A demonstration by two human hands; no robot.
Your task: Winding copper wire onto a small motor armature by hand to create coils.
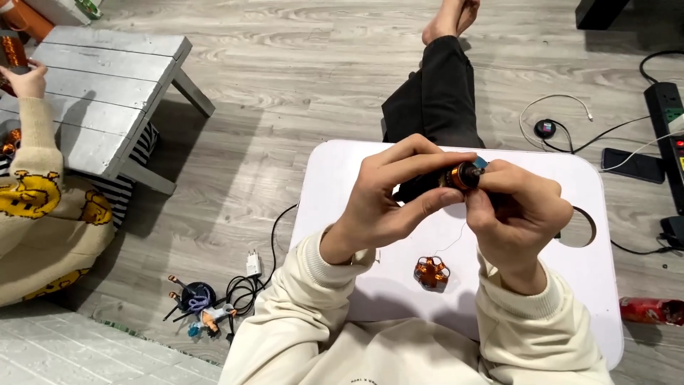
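Note:
Both hands are raised over a white lap table point(584, 278). Between them is a small copper-wound coil part point(462, 175) with a dark end. My left hand point(388, 196) pinches it from the left with thumb and fingers. My right hand point(516, 210) grips it from the right, fingers curled around its end. A thin wire hangs from the part toward the table. A second copper-wound piece with several lobes point(432, 272) lies on the table below the hands.
Another person in a cream patterned sweater point(35, 207) sits at left by a grey wooden bench point(107, 93). On the floor lie a white charger and black cables point(251, 274), small tools point(196, 303), a power strip point(670, 128), a phone point(633, 165) and a red packet point(650, 311).

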